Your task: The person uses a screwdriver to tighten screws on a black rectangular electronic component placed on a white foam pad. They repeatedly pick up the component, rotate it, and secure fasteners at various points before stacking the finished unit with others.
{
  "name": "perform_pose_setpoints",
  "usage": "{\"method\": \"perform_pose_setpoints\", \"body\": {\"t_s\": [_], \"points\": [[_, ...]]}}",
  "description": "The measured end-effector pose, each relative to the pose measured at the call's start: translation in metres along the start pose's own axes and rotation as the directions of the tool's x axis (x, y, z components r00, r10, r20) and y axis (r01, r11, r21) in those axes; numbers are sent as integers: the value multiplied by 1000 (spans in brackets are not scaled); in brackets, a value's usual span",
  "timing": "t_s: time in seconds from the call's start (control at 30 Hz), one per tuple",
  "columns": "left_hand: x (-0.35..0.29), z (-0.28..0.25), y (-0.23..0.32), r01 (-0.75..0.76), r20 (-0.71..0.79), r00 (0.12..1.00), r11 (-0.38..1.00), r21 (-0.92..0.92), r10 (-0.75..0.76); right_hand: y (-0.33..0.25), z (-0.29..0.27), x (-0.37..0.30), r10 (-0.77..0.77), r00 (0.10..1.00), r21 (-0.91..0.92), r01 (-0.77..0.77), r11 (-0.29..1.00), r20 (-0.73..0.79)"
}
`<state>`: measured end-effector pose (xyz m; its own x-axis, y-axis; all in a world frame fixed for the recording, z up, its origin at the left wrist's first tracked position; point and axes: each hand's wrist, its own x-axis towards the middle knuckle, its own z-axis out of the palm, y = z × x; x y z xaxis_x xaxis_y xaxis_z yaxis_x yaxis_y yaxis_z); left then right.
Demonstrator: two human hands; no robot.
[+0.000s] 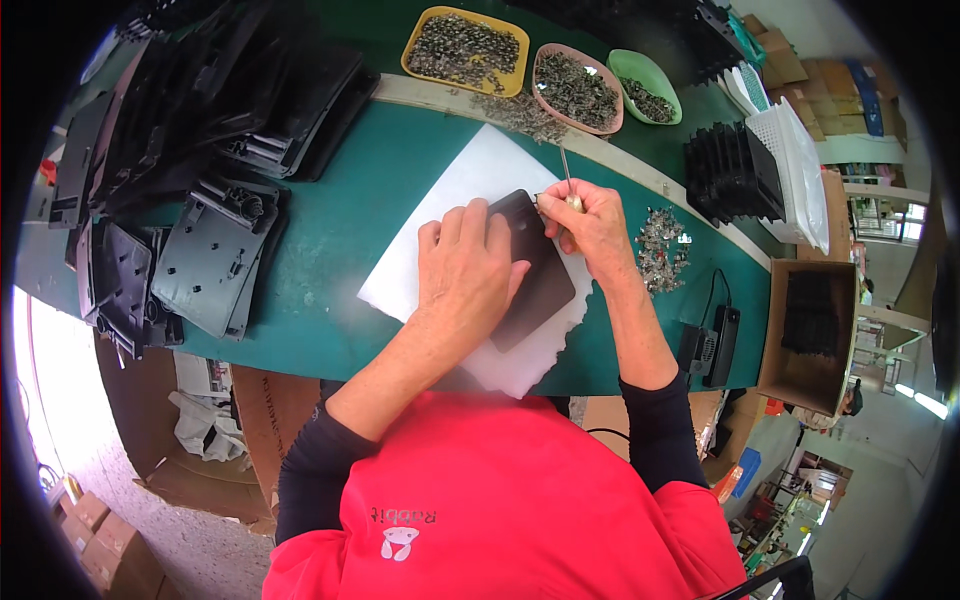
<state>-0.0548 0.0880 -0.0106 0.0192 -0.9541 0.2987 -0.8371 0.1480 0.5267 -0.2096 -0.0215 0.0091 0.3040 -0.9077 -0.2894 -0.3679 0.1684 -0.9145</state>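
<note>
A dark, flat, rounded rectangular plastic panel (540, 283) lies tilted on a white foam sheet (470, 180) in front of me. My left hand (462, 265) rests palm down across the panel's left side, thumb apart from the other fingers. At the panel's upper right corner, my right hand (590, 225) grips a screwdriver (565, 165), its thin metal shaft pointing away from me and its yellowish handle inside the fingers. The thumb and forefinger also pinch something small and shiny at the panel's edge, too small to name.
Yellow (408, 50), pink (540, 85) and green (672, 85) trays hold small metal parts at the far side. A loose metal pile (662, 248) lies right of my right arm. Black plastic housings (215, 255) are stacked left; more panels (735, 170) stand right, near a cardboard box (808, 390).
</note>
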Motion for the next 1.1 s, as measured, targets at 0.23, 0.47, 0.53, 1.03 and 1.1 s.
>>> {"method": "perform_pose_setpoints", "body": {"t_s": [0.23,0.47,0.53,1.03,1.1], "points": [[0,1,-2,2,-1,1000,1000,-7,-2,4,9,5,-80,996,-172,73,982,-37],[1,-1,-1,3,11,1000,1000,-21,-3,14,16,7,-348,933,-531,253,809,-86],[0,1,-2,13,15,1000,1000,-26,-12,9,22,3,-348,931,-549,237,802,-107],[0,3,-4,-4,-16,1000,1000,-20,4,-12,-3,19,85,980,-287,-30,957,178],[1,2,-5,-10,-21,1000,1000,-11,10,-16,-1,16,75,984,-283,-27,959,160]]}}
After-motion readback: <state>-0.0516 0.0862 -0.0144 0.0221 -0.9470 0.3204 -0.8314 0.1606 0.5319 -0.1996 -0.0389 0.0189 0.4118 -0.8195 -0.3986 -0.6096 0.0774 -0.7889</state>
